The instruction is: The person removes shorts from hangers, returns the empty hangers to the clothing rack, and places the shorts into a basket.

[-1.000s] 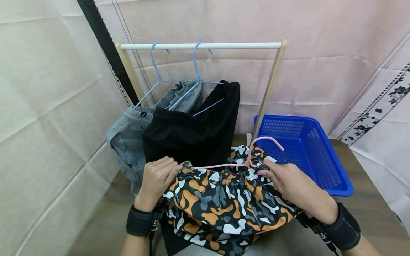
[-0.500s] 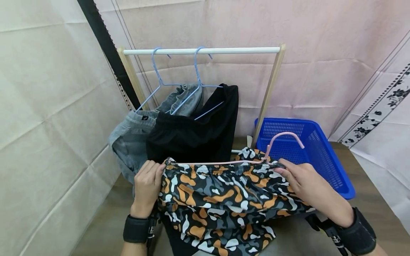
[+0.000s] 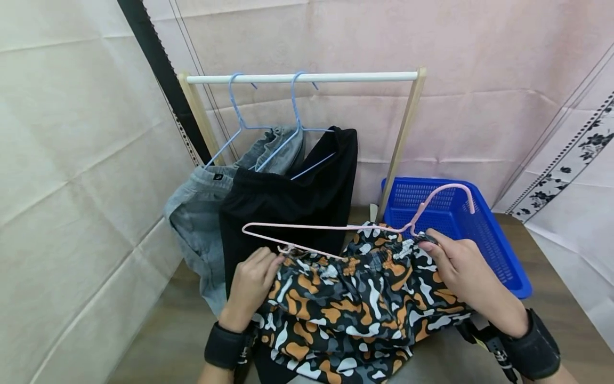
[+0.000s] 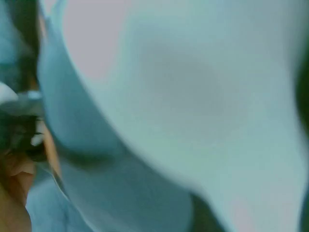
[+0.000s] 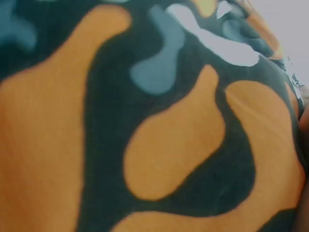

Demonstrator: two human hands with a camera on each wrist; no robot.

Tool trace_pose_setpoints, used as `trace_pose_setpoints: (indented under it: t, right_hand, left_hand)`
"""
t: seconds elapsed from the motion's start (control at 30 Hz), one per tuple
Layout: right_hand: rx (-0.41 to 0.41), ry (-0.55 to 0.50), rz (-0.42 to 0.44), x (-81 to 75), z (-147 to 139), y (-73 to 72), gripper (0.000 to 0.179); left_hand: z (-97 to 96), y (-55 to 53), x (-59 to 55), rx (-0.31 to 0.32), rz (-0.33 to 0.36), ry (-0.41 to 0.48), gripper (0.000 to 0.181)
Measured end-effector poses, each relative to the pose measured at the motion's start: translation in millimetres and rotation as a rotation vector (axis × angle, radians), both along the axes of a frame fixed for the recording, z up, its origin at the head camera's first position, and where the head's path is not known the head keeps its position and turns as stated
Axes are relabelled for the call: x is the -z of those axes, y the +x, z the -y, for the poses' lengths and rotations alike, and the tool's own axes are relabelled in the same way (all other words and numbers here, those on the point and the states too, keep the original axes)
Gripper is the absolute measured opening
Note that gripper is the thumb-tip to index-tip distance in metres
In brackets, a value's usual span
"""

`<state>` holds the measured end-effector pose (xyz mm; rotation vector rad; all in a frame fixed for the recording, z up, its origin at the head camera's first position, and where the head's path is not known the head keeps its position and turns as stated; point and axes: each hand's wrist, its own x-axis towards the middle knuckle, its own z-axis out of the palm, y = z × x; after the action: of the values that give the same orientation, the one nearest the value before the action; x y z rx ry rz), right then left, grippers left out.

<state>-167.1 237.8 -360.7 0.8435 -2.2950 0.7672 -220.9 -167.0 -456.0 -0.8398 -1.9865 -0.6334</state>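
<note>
1. A brown wood-grain table (image 3: 148, 341) bears a rack with pale wooden posts and a white rod (image 3: 357, 77).
2. Cloth shorts patterned in orange, grey, white and black (image 3: 355, 312) are in both hands in front of the rack, their legs bunched below.
3. Black cloth shorts (image 3: 288, 208) hang from the rack, partly covering faded grey-blue denim shorts (image 3: 199, 213).
4. A blue perforated plastic basket (image 3: 502, 241) stands beside the rack's right post.
5. A slim pink hanger (image 3: 326, 228) has its left arm outside the patterned waistband; its right end is hidden.
6. Two light-blue hangers (image 3: 300, 128) hook over the rod.
7. The right hand (image 3: 462, 264) pinches the waistband near the pink hanger's neck, thumb against fingers.
8. The left hand (image 3: 252, 282), fingers curled, grips the waistband's other side.
</note>
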Motion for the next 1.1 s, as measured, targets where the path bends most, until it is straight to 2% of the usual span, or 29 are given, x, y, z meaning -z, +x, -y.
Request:
trace_pose_setpoints:
  t: [0.1, 0.23, 0.3, 0.37, 0.43, 0.5, 0.53, 0.6, 0.67, 0.7, 0.77, 0.87, 0.97, 1.1]
  right_hand:
    - [0.003, 0.014, 0.029, -1.3, 2.2, 0.3, 0.027]
    - [0.008, 0.027, 0.078, -1.8, 4.2, 2.0, 0.023]
    - [0.013, 0.028, 0.103, -1.6, 4.5, 2.6, 0.023]
    - [0.012, 0.026, 0.126, -1.5, 4.2, 3.0, 0.022]
    - [0.005, 0.032, 0.151, -1.2, 3.4, 2.8, 0.021]
    - [-0.003, 0.043, 0.174, -1.5, 2.3, 2.4, 0.018]
    - [-0.005, 0.052, 0.181, -2.0, 2.2, 2.3, 0.017]
    - [-0.006, 0.071, 0.204, -3.4, 2.4, 1.7, 0.017]
    - [0.003, 0.090, 0.239, -5.9, 3.0, 2.2, 0.018]
    - [0.008, 0.098, 0.253, -7.1, 3.6, 2.2, 0.018]
    - [0.017, 0.101, 0.293, -9.2, 4.9, 3.0, 0.017]
    - [0.020, 0.103, 0.327, -10.1, 7.2, 4.0, 0.017]
    - [0.022, 0.108, 0.345, -9.1, 9.3, 5.0, 0.016]
    - [0.033, 0.111, 0.372, -8.2, 11.1, 6.8, 0.016]
  left_hand:
    - [-11.6, 3.6, -3.8, 0.010, 0.036, -0.058, 0.041]
    - [-13.9, 12.8, -20.2, -0.016, 0.055, -0.174, 0.039]
    - [-12.0, 20.5, -30.2, -0.019, 0.035, -0.243, 0.042]
    - [-10.1, 28.1, -40.7, 0.011, -0.021, -0.284, 0.046]
    - [-10.0, 33.3, -52.2, 0.087, -0.096, -0.250, 0.047]
    - [-12.3, 34.3, -63.9, 0.187, -0.157, -0.146, 0.044]
    - [-14.2, 33.7, -70.0, 0.216, -0.182, -0.092, 0.041]
    - [-18.7, 30.8, -82.1, 0.234, -0.189, 0.001, 0.035]
    - [-24.2, 25.7, -91.7, 0.198, -0.130, 0.046, 0.034]
    - [-27.1, 22.8, -95.8, 0.157, -0.094, 0.032, 0.036]
    - [-33.0, 17.4, -101.4, 0.091, -0.007, -0.030, 0.040]
    - [-42.9, 10.8, -103.3, 0.057, 0.080, -0.142, 0.043]
    - [-53.6, 8.7, -100.7, 0.048, 0.089, -0.216, 0.041]
    - [-67.4, 8.8, -97.7, 0.044, 0.069, -0.255, 0.044]
